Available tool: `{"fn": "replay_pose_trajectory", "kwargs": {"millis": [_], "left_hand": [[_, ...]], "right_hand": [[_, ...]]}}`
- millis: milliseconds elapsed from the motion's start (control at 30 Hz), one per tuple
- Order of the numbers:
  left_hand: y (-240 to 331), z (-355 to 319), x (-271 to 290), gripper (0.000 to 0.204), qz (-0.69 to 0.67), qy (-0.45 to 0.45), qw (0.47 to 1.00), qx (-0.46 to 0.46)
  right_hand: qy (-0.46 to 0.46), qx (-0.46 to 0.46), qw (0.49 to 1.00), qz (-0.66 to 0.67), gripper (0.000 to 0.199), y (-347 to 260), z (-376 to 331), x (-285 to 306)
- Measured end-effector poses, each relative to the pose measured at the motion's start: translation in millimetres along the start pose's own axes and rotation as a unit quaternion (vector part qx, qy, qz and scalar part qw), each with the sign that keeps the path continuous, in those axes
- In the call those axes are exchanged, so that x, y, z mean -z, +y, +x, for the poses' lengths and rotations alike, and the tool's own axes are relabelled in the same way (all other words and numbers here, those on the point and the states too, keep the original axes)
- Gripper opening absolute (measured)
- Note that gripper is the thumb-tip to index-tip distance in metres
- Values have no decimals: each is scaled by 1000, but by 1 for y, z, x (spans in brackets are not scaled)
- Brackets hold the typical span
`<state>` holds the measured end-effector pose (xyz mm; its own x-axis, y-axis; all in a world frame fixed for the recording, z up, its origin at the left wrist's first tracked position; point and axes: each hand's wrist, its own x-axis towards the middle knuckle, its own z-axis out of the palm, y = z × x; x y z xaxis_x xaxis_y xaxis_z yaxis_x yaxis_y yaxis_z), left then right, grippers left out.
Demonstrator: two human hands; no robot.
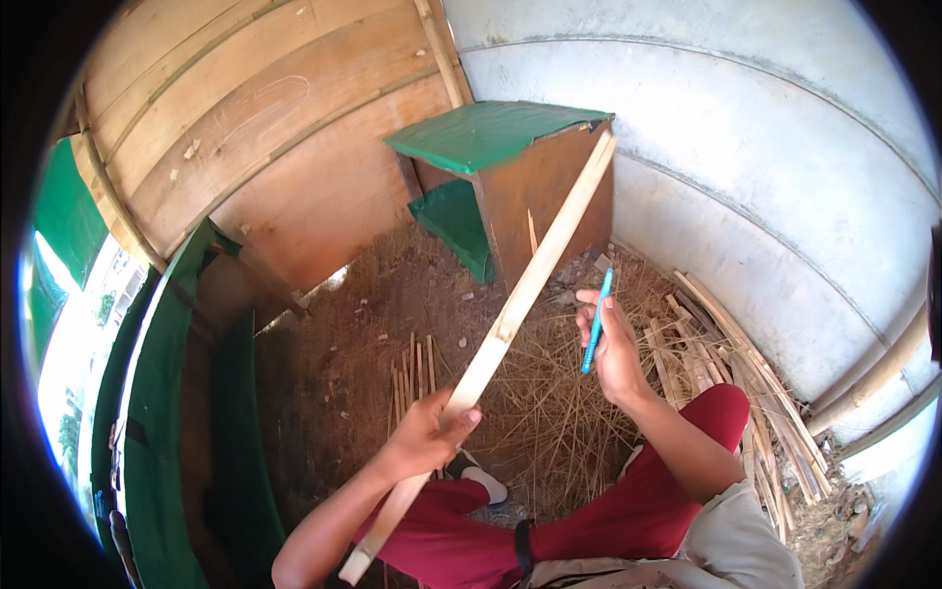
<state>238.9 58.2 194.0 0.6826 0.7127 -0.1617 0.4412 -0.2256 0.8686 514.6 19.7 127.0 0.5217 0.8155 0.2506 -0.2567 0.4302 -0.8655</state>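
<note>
A long, pale split-bamboo strip slants across the view from lower left to upper right, with a node near its middle. My left hand is wrapped round its lower part, the thumb lying over it. To the right of the strip and apart from it, my right hand is raised. Between its fingers is a slim blue pen-shaped tool, held nearly upright; I cannot make out whether it is a pen or a cutter.
Thin bamboo shavings litter the ground between my legs. Several cut sticks lie left of them, and a pile of longer strips lies at right. A green-topped wooden cabinet stands ahead in the corner; a green-covered bench is at left.
</note>
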Motion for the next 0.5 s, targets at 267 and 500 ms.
{"fn": "replay_pose_trajectory", "kwargs": {"millis": [267,500], "left_hand": [[-109,-39,-78,45,-400,-50,881,247],[-152,-36,-113,37,-483,-28,828,285]], "right_hand": [[-177,50,859,-479,24,61,-38,50],[-234,34,813,-533,32,96,-67,43]]}}
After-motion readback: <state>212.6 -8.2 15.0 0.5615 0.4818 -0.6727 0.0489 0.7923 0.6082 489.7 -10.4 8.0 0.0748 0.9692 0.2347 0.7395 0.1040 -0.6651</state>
